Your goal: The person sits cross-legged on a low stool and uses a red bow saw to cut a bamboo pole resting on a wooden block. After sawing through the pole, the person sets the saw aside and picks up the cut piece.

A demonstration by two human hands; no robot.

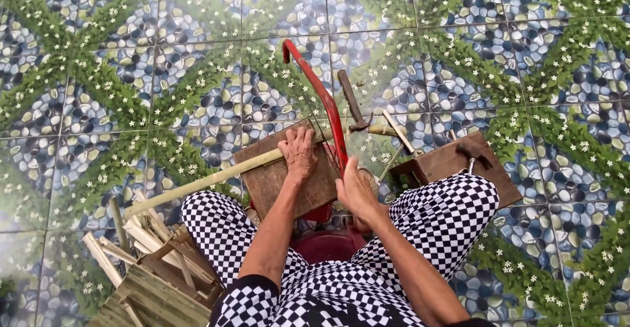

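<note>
The bamboo pole (216, 177) lies across the wooden block (289, 182) in front of my knees, running from lower left up toward the right, where its far end passes behind the saw. My left hand (298, 153) presses down on the pole where it crosses the block, palm flat, fingers curled over it and close together. My right hand (356, 189) is closed around the near end of the red-framed hacksaw (321, 97); the grip itself is hidden under my palm. The saw frame arcs away from me, and its blade meets the pole just to the right of my left hand, at the block's right edge.

Beyond the saw, a hammer (352, 100) lies on the tiled floor (131, 71), head toward me, close to the pole's far end. A short bamboo stick (398, 130) rests just right of it. To my right, beside my knee, sits a second wooden block (459, 159) with a dark tool on top; I cannot tell what kind.

Under my legs a red plastic stool (331, 243) shows between the checked trousers (446, 215). At lower left, well apart from the block, a heap of split bamboo strips (141, 235) lies against a small slatted bamboo frame (154, 294).
</note>
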